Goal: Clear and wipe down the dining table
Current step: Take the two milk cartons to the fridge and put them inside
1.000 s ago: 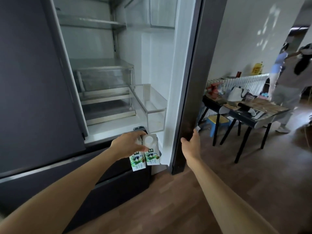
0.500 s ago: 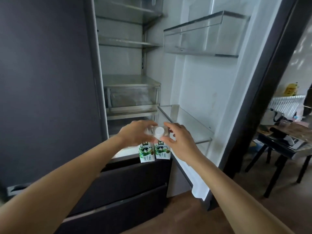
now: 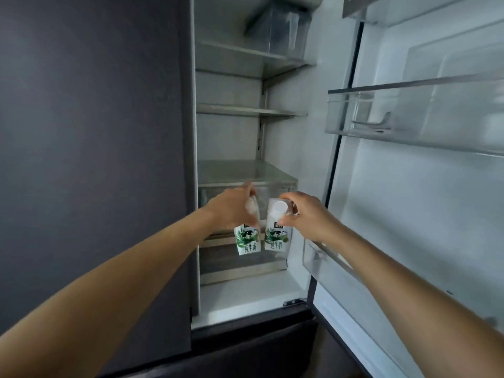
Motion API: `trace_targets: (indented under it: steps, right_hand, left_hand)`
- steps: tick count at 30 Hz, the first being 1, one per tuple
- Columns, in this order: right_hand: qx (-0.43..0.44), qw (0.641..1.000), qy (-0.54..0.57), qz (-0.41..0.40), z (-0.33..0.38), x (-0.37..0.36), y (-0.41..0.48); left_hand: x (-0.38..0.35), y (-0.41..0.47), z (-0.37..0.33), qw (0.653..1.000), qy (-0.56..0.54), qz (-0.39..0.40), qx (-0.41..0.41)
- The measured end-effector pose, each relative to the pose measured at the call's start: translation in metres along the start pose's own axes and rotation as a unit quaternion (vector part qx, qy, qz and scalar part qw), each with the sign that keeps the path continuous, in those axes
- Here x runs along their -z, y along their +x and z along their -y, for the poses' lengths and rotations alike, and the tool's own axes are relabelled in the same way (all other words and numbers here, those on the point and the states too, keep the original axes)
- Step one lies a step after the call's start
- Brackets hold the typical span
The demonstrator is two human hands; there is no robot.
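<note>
Two small white-and-green milk cartons hang side by side in front of the open fridge. My left hand (image 3: 231,208) grips the top of the left carton (image 3: 247,240). My right hand (image 3: 305,214) pinches the right carton (image 3: 276,237) near its white round cap. Both cartons are upright and a narrow gap shows between them. Behind them are the fridge's lower glass shelf (image 3: 245,173) and a clear drawer (image 3: 242,257). The dining table is out of view.
The right fridge door (image 3: 409,214) stands open with clear door bins (image 3: 409,115) at upper right and one low by my right wrist. The left fridge door (image 3: 95,159) is closed, dark grey. Upper shelves (image 3: 245,111) hold nothing visible. A dark freezer drawer front runs below.
My right hand took the right carton, so each hand now holds one. Both hands and my view rose towards the fridge shelves; the room and table at right left the view.
</note>
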State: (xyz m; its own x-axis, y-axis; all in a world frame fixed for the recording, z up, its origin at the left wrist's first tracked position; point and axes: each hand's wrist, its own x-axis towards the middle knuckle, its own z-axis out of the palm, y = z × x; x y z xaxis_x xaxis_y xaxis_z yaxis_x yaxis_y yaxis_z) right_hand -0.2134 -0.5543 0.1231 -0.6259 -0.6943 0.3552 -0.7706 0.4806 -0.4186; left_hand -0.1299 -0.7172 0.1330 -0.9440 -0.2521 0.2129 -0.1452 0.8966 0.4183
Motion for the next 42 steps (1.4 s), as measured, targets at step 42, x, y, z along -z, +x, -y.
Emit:
trace_targets:
  steps: [42]
  right_hand:
    - [0.045, 0.993, 0.086, 0.071, -0.098, -0.044, 0.363]
  left_hand:
    - [0.039, 0.303, 0.094, 0.983, 0.004, -0.137, 0.118]
